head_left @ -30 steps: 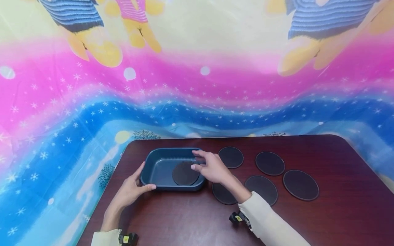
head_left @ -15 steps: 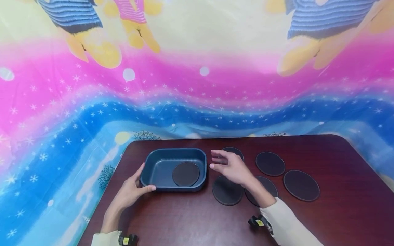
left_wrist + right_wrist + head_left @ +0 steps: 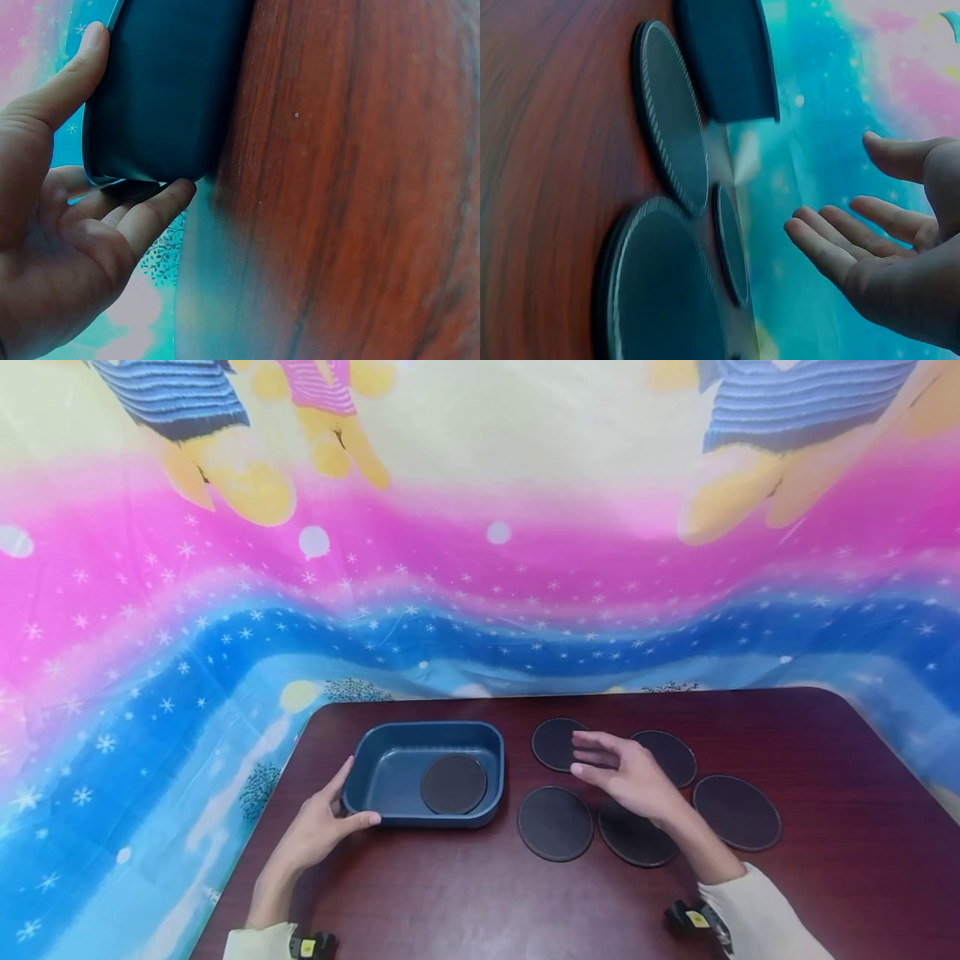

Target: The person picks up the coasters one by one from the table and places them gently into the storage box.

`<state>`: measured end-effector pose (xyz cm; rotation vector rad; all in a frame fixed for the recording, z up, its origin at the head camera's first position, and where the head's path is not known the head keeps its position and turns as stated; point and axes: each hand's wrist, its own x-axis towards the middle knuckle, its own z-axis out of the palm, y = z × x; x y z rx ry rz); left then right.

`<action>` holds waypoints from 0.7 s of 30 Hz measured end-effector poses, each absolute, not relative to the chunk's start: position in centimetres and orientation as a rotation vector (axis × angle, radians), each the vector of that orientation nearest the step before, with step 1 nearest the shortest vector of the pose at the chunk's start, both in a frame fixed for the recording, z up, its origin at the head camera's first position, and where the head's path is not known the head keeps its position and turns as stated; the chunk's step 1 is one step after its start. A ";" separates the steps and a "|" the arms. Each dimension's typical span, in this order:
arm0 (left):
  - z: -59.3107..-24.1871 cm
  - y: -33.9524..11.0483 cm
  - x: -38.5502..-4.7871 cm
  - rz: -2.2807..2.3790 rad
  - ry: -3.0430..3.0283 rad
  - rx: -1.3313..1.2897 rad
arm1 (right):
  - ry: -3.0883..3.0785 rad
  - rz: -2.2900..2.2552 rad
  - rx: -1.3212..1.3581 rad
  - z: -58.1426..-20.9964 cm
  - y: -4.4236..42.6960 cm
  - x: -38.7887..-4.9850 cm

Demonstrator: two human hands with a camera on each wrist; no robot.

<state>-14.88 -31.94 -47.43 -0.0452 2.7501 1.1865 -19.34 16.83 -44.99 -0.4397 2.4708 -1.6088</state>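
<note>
Left hand: we see the left hand (image 3: 318, 822) clasping the left end of the blue tray (image 3: 431, 821), thumb at its near side.
Right hand: the right hand (image 3: 630, 774) is raised over the coasters, fingers loosely extended, holding nothing.
Inside the tray: one dark round coaster (image 3: 453, 785) lies flat on the floor, toward the right end.
Right of the tray: we count five more coasters (image 3: 555, 823) flat on the reddish-brown table (image 3: 465, 893), stitched along their edges.
Behind: a snowflake-patterned cloth (image 3: 495, 577).
</note>
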 end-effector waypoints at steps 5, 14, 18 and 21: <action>-47.4 -31.9 -14.8 1.184 2.757 -0.032 | 2.542 -1.582 -0.412 -45.2 19.5 -18.9; -47.6 -31.9 -14.9 1.191 2.753 -0.038 | 2.649 -1.547 -0.340 -45.9 24.5 -18.0; -47.6 -31.9 -14.8 1.202 2.747 -0.042 | 2.698 -1.482 -0.293 -46.2 26.8 -17.6; -47.5 -31.9 -14.8 1.212 2.737 -0.046 | 2.736 -1.425 -0.278 -46.7 28.6 -17.5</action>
